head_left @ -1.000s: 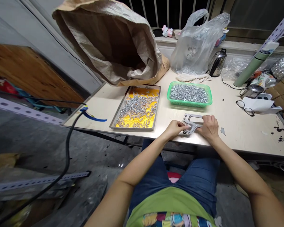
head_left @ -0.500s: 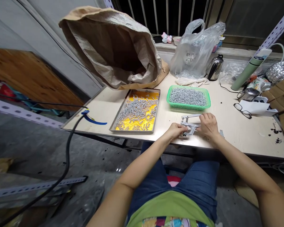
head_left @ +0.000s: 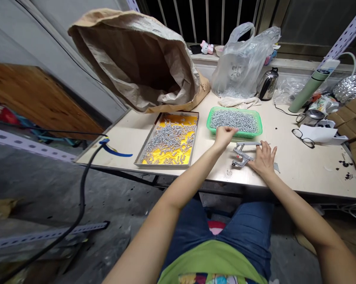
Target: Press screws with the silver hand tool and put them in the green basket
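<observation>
My left hand [head_left: 225, 137] is over the front edge of a green plastic basket [head_left: 210, 132], its thumb and fingers pinched together. Whatever those fingertips hold, if anything, is too small to make out. Inside the basket lies a heap of small silver screws [head_left: 234, 119]. My right hand [head_left: 263, 158] grips the handle end of a grey metal hand tool [head_left: 242, 158], which has a long lever and a spring. The tool lies on the table just in front of the basket, its jaw end pointing left. A small clear ring-like piece [head_left: 229, 172] lies beside it.
Left of the basket, a shallow tray [head_left: 191, 156] with a yellow lining holds loose screws. Behind it gapes a large brown paper sack [head_left: 195, 88]. A plastic bag [head_left: 234, 75], a metal kettle [head_left: 268, 85], a green cylinder [head_left: 310, 90] and glasses [head_left: 304, 139] stand or lie farther back and right.
My left hand has let go of the tool and moved up to the basket's front edge. The tool has turned slightly, and my right hand's fingers have spread a little on it.
</observation>
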{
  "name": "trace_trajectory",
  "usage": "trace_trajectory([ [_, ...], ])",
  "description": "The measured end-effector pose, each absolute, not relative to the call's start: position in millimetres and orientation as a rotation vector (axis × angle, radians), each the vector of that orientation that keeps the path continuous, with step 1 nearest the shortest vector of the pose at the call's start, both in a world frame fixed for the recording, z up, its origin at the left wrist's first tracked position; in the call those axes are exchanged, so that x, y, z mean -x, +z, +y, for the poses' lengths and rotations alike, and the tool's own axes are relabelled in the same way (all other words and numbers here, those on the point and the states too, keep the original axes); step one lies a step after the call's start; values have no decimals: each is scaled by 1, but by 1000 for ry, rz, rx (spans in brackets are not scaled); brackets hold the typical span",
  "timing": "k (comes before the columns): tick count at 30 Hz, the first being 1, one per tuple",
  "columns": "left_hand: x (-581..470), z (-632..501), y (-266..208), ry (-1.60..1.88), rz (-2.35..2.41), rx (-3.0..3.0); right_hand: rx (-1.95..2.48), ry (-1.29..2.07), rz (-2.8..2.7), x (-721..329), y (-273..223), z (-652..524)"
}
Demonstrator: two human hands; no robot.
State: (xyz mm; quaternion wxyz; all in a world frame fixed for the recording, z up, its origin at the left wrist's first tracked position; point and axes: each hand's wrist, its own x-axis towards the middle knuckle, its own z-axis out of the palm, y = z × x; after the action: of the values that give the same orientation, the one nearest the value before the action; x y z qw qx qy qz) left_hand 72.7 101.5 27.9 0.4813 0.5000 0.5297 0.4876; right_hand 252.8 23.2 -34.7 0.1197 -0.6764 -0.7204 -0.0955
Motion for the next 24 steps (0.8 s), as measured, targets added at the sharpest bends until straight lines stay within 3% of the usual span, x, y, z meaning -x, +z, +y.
trace_trajectory([
  [4, -84, 138, 55, 1142, 1444, -1356, 1953, -291, -2155, -252, -33, 21],
  [7, -71, 120, 49, 1124, 1475, -1464, 1941, -307, -2143, -255, -34, 20],
  [11, -16, 69, 27, 1158, 1481, -1616, 1880, -304, -2143, -256, -37, 21],
  [15, 70, 35, 24, 1098, 1890, -1599, 1802, -296, -2182, -254, -39, 20],
  [18, 128, 28, 27, 832, 2157, -1580, 1780, -307, -2184, -253, -40, 20],
  [24, 170, 34, 14, 299, 2166, -1591, 1797, -299, -2174, -253, -41, 20],
])
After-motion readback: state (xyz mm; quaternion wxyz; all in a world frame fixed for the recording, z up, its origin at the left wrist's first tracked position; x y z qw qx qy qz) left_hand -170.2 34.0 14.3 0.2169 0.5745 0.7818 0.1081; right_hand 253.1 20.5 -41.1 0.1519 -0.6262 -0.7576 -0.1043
